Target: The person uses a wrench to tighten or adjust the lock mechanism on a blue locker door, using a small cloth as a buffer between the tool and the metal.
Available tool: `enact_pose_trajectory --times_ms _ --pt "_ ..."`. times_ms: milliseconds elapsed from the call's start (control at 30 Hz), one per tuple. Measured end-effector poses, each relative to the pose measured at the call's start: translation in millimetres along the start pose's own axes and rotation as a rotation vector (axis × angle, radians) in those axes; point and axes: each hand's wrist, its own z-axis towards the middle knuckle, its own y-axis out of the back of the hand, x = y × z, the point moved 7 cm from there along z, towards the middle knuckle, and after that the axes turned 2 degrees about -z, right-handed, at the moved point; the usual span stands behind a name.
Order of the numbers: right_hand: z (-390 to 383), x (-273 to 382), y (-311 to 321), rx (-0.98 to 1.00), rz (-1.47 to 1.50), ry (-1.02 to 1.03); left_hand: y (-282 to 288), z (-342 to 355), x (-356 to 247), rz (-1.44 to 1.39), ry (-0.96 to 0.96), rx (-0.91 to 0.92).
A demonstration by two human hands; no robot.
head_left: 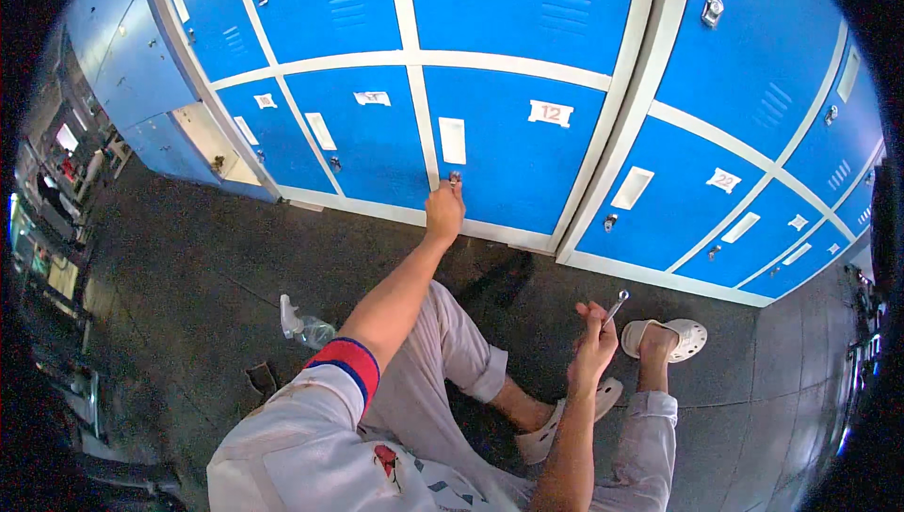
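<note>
1. Plastic spray bottle rests on the floor, seemingly within our reach.
2. Our left hand meets the blue locker's lock; whether its grip pinches, we cannot tell.
3. Our right hand grips a wrench, likely leaving its ring end clear.

Left arm outstretched, right grip curled

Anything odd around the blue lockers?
Yes: the lower locker compartment at far left stands open, pale interior showing, while the neighbouring locker doors are shut. Also a dark object on the floor, too dim to identify.
</note>
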Motion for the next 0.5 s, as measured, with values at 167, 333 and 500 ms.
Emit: enact_pose_trajectory --times_ms 167,333,500 --pt "-1 -4 -1 -0.012 0.033 -0.091 14 15 -7 0.152 -0.251 0.175" --pt "5 4 9 -0.037 0.066 0.032 83 34 -79 0.443 -0.488 0.265" --pt "2 13 10 -0.051 0.129 -0.002 80 58 -59 0.691 -0.668 0.402"
